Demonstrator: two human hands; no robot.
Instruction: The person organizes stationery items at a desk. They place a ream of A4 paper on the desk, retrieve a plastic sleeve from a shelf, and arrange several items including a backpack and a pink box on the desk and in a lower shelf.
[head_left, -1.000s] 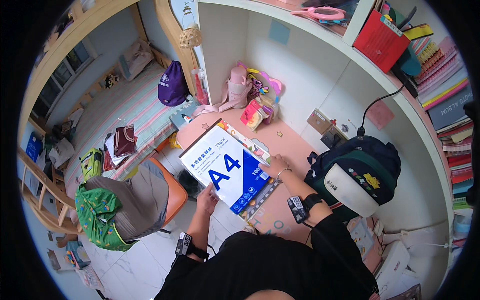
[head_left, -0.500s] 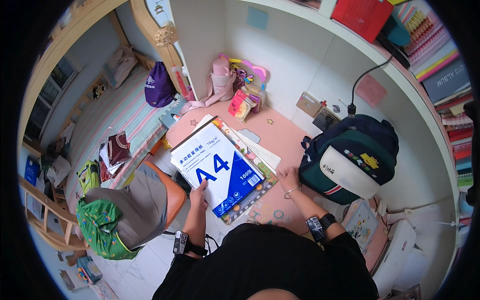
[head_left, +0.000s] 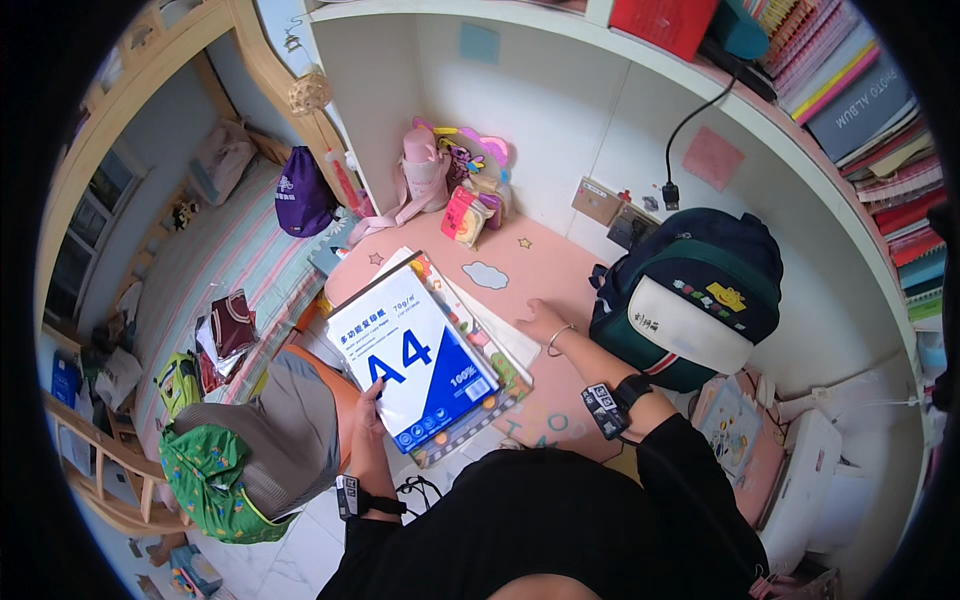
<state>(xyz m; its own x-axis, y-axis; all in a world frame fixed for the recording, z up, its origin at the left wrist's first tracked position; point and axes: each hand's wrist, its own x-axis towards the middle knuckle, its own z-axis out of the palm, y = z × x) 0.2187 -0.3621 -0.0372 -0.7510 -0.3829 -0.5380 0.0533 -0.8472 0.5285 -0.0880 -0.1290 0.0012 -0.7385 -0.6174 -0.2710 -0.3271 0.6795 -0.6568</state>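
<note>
A white and blue pack of copy paper (head_left: pixel 410 355) lies tilted on top of a stack of papers and a colourful picture-covered book (head_left: pixel 515 380), overhanging the desk's near left edge. My left hand (head_left: pixel 370 408) grips the pack's lower left edge, thumb on top, with the other fingers hidden underneath. To the right of the stack, my right hand (head_left: pixel 543 322) hovers over or rests on the pink desk (head_left: pixel 560 270), its fingers apart and nothing in them. Beside that hand stands a dark blue and green backpack (head_left: pixel 690 300) with a white front pocket.
A pink bottle (head_left: pixel 424 175) and a small pink pouch (head_left: pixel 464 215) stand at the back of the desk. On the left is a chair (head_left: pixel 300 420) draped with grey and green cloth. A white printer (head_left: pixel 800 480) sits at the right, and a black cable (head_left: pixel 672 150) hangs above the backpack.
My right hand has shifted from beside the backpack toward the upper right of the stack, its fingers now more stretched out. My left hand keeps its grip. The view has shifted slightly.
</note>
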